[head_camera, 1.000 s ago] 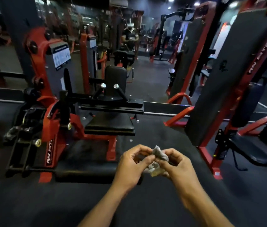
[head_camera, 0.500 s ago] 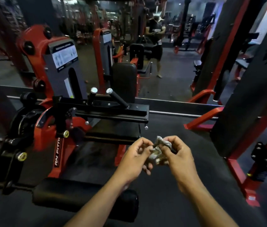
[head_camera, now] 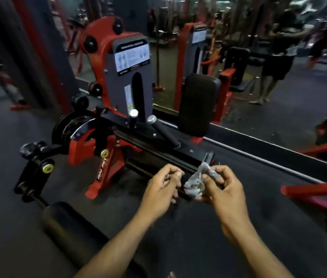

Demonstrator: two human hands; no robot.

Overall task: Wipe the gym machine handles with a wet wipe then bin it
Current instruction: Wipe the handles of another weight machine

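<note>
With crumpled wet wipe [head_camera: 195, 182] pinched in right hand [head_camera: 223, 189] and left hand [head_camera: 163, 189] curled empty beside it, unfold flat before wrapping 2 chrome-capped handles [head_camera: 164, 130] at 12 o'clock.

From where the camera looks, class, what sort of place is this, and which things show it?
Most likely a commercial gym: a red weight machine with an exercise chart, two black grip handles, a padded backrest, and a wall mirror reflecting more machines.

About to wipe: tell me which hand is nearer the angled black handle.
Right. The right hand, gripping the wet wipe, sits just below the angled black handle; the left hand lies slightly farther, below-left.
</note>
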